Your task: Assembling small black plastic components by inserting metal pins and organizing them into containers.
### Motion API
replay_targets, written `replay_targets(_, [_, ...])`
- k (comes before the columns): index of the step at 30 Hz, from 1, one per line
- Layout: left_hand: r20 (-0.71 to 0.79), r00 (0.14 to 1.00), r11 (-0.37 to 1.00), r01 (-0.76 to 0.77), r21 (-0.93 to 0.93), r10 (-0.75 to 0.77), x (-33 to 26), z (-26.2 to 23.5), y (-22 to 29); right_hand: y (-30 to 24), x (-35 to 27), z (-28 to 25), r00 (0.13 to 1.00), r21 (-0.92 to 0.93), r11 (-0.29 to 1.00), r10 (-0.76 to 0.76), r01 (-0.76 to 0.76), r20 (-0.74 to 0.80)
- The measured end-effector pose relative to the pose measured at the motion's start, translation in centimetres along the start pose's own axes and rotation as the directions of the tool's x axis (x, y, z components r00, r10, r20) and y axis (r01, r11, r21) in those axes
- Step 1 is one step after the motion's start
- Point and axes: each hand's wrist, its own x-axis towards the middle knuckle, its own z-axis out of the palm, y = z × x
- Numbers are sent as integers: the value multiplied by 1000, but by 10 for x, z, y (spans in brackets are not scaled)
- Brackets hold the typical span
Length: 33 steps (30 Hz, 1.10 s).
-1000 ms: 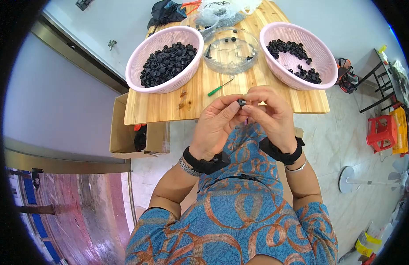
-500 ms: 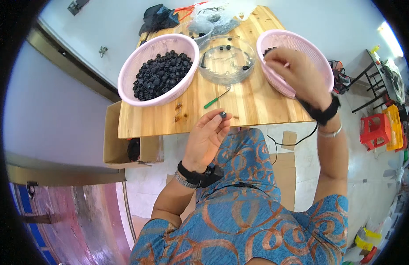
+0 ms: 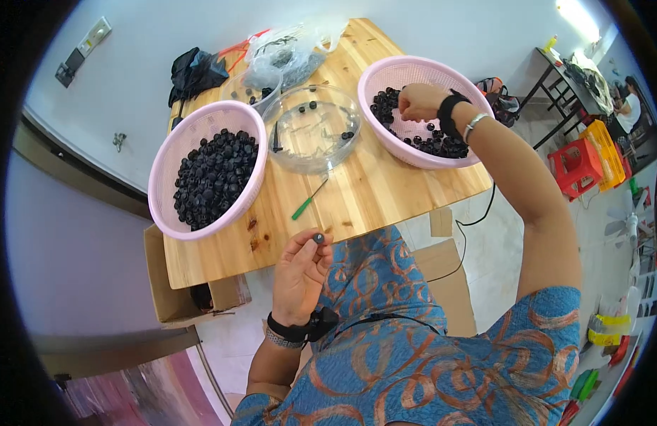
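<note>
My left hand [image 3: 299, 277] is just off the table's front edge, thumb and fingers pinching a small dark round knob-like part [image 3: 318, 238] with a pale spot on top. My right hand [image 3: 422, 103] reaches into the right pink basket [image 3: 414, 157], its fingers curled downward above the small black parts [image 3: 442, 145] inside. Whether anything is between those fingertips is hidden. At the left, another pink basket [image 3: 158, 202] is heaped with similar black parts [image 3: 215, 177]. A green-handled screwdriver [image 3: 302, 208] lies on the wooden table [image 3: 364, 199] between the baskets.
Between the baskets stands a clear round tray [image 3: 293, 165] with a few black pieces. Behind it are a clear tub [image 3: 236, 89], plastic bags [image 3: 300, 64] and a dark bag [image 3: 193, 74]. A cardboard box [image 3: 158, 273] sits under the table's left side. Red stools [image 3: 577, 170] stand far right.
My right hand has gone from blurred above the right basket's near side to deeper over its contents. The left hand keeps its pinch on the part. The whole view has shifted and tilted.
</note>
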Motion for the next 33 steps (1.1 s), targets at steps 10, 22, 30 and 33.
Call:
replay_targets(10, [-15, 1000, 1000, 1, 21, -1, 0, 5, -5, -3, 34, 20, 982, -129, 982, -152, 137, -113])
replay_targets(22, [13, 993, 988, -119, -103, 121, 10, 32, -3, -96, -114, 9, 809, 416, 724, -339, 551, -480])
replay_targets(30, [35, 991, 970, -122, -210, 133, 6, 38, -24, -149, -156, 102, 625, 324, 643, -315, 694, -714])
replay_targets(33, [-13, 988, 969, -153, -192, 153, -1, 32, -28, -152, -156, 113, 537, 133, 709, -384, 693, -751])
